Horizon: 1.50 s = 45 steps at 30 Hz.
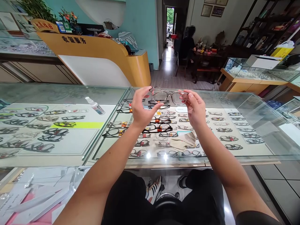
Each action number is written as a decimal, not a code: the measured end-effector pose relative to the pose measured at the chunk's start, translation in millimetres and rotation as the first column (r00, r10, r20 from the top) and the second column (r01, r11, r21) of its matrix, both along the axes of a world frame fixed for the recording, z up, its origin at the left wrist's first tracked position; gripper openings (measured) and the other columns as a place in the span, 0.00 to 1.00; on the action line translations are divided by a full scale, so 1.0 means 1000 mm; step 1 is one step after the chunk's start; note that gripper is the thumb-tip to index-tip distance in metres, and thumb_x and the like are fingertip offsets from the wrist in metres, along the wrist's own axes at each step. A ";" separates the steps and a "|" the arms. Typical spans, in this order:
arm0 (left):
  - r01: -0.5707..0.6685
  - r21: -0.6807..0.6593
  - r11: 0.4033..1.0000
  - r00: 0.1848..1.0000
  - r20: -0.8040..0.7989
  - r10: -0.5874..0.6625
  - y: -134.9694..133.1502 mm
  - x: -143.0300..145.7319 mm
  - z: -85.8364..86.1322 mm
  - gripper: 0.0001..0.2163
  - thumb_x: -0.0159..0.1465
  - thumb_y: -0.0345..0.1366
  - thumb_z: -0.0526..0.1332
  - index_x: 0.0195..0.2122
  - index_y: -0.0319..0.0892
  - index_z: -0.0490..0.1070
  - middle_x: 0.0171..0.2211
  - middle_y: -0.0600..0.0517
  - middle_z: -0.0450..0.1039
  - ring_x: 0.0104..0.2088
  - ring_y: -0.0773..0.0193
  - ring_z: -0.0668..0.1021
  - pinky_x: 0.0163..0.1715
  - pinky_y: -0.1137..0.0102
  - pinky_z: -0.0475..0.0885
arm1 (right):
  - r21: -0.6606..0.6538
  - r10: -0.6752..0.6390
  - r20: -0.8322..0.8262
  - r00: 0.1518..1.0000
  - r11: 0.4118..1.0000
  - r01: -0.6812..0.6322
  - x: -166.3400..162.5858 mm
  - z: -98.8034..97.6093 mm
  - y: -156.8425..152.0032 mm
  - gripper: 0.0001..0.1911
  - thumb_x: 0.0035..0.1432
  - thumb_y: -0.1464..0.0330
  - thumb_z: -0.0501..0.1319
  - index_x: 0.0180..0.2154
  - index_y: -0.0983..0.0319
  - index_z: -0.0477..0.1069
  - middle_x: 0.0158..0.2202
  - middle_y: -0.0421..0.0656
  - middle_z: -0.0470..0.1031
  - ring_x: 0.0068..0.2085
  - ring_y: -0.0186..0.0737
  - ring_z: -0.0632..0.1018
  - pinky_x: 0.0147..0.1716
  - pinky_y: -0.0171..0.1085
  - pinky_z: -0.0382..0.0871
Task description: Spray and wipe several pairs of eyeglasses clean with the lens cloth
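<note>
Glass counter: spectacle frames show beneath. Beige cloth: lies crumpled on top. Left hand: thumb spread wide, fingertips hold one end of eyeglasses. Right hand: thumb and fingers pinch the other end. Eyeglasses: raised, between both hands. Beyond: curved desk; seated person.

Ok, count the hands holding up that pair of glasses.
2: the left hand grips the glasses at their left end, the right hand at their right, above the glass counter. No third hand shows on them.
</note>
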<state>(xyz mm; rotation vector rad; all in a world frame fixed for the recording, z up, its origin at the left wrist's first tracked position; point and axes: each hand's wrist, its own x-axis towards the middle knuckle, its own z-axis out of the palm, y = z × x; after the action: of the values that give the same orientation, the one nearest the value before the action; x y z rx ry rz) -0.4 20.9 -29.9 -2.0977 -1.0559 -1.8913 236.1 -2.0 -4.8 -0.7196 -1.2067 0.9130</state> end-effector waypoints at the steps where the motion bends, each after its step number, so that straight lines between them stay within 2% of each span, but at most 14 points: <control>1: -0.007 -0.010 1.000 1.000 -0.002 0.007 0.000 0.000 0.000 0.40 0.60 0.68 0.71 0.65 0.47 0.69 0.59 0.39 0.76 0.62 0.45 0.80 0.53 0.54 0.84 | -0.006 -0.001 0.003 1.000 1.000 0.001 0.000 0.000 0.000 0.19 0.66 0.48 0.67 0.49 0.52 0.80 0.56 0.44 0.87 0.51 0.47 0.88 0.58 0.51 0.82; 9: 0.008 0.045 0.999 1.000 -0.003 -0.008 0.000 0.000 -0.001 0.39 0.60 0.66 0.72 0.64 0.47 0.71 0.59 0.40 0.78 0.61 0.46 0.81 0.57 0.52 0.82 | -0.003 0.027 -0.006 1.000 1.000 -0.027 0.000 0.000 0.000 0.18 0.67 0.49 0.66 0.48 0.53 0.80 0.53 0.45 0.88 0.51 0.47 0.88 0.61 0.52 0.81; 13: -0.003 0.003 1.000 1.000 -0.012 0.003 -0.001 0.001 0.001 0.38 0.61 0.66 0.72 0.64 0.46 0.70 0.59 0.39 0.77 0.62 0.46 0.81 0.57 0.52 0.83 | -0.012 0.027 -0.035 0.999 1.000 -0.028 -0.001 0.000 0.000 0.18 0.66 0.49 0.67 0.48 0.54 0.80 0.52 0.46 0.89 0.51 0.48 0.88 0.61 0.53 0.81; 19: 0.010 -0.055 0.998 0.999 -0.039 -0.012 -0.003 0.000 0.003 0.39 0.62 0.66 0.71 0.66 0.46 0.69 0.64 0.37 0.76 0.65 0.44 0.80 0.56 0.53 0.83 | -0.043 0.038 0.065 0.997 0.998 -0.036 0.009 -0.002 0.005 0.13 0.67 0.54 0.64 0.46 0.53 0.79 0.53 0.44 0.88 0.52 0.47 0.87 0.58 0.51 0.80; 22: -0.001 -0.035 0.999 0.996 -0.089 -0.002 -0.004 -0.001 0.005 0.39 0.61 0.66 0.72 0.65 0.46 0.70 0.62 0.38 0.78 0.63 0.43 0.81 0.54 0.52 0.83 | 0.045 -0.053 0.146 0.988 0.998 0.047 0.015 0.000 0.006 0.10 0.67 0.59 0.62 0.45 0.53 0.79 0.51 0.43 0.88 0.54 0.47 0.85 0.58 0.51 0.78; 26: 0.006 -0.018 1.000 0.982 -0.190 -0.010 -0.006 -0.001 0.006 0.38 0.61 0.65 0.72 0.64 0.47 0.72 0.61 0.39 0.80 0.63 0.42 0.81 0.60 0.48 0.80 | 0.267 -0.189 0.324 0.927 0.958 0.102 0.017 0.006 -0.002 0.09 0.65 0.62 0.66 0.46 0.51 0.82 0.53 0.43 0.86 0.58 0.49 0.82 0.61 0.53 0.73; 31: 0.039 0.024 0.999 0.966 -0.257 -0.031 -0.008 0.001 0.007 0.34 0.63 0.63 0.71 0.64 0.48 0.73 0.61 0.39 0.80 0.62 0.44 0.82 0.63 0.49 0.77 | 0.441 -0.350 0.558 0.752 0.893 0.089 0.015 0.008 -0.007 0.04 0.66 0.61 0.69 0.41 0.51 0.83 0.54 0.43 0.84 0.59 0.52 0.80 0.64 0.56 0.68; 34: 0.018 -0.018 1.000 0.966 -0.259 -0.022 -0.010 0.002 0.008 0.34 0.63 0.64 0.71 0.63 0.49 0.74 0.61 0.40 0.81 0.62 0.43 0.82 0.62 0.49 0.78 | 0.453 -0.359 0.603 0.712 0.889 0.064 0.015 0.005 -0.005 0.04 0.68 0.62 0.68 0.40 0.51 0.83 0.54 0.44 0.84 0.57 0.52 0.80 0.62 0.57 0.68; 37: 0.016 -0.041 0.999 0.966 -0.257 -0.027 -0.011 0.003 0.009 0.34 0.63 0.64 0.71 0.62 0.48 0.74 0.61 0.39 0.81 0.62 0.43 0.82 0.62 0.49 0.77 | 0.428 -0.332 0.622 0.710 0.902 0.047 0.015 0.004 -0.004 0.07 0.70 0.61 0.67 0.39 0.52 0.83 0.53 0.43 0.85 0.56 0.51 0.80 0.62 0.56 0.68; 41: 0.029 -0.032 0.999 0.963 -0.268 -0.036 -0.014 0.003 0.010 0.33 0.65 0.60 0.72 0.64 0.48 0.72 0.62 0.40 0.80 0.63 0.44 0.81 0.62 0.50 0.77 | 0.396 -0.283 0.633 0.721 0.918 0.013 0.016 0.005 -0.005 0.10 0.72 0.57 0.65 0.40 0.52 0.82 0.53 0.43 0.85 0.57 0.51 0.80 0.63 0.56 0.67; 45: 0.062 0.003 0.998 0.961 -0.271 -0.059 -0.018 0.004 0.011 0.31 0.67 0.55 0.72 0.66 0.47 0.71 0.62 0.40 0.79 0.63 0.47 0.81 0.60 0.54 0.78 | 0.369 -0.254 0.654 0.713 0.929 -0.007 0.016 0.005 -0.006 0.10 0.73 0.58 0.64 0.40 0.54 0.82 0.53 0.45 0.84 0.58 0.51 0.79 0.64 0.57 0.66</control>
<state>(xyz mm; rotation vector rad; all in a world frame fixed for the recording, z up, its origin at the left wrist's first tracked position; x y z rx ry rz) 3.7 3.0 -19.0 -2.3223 -0.9263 -1.5679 252.2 -7.6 0.4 -0.8745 -1.9053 0.2663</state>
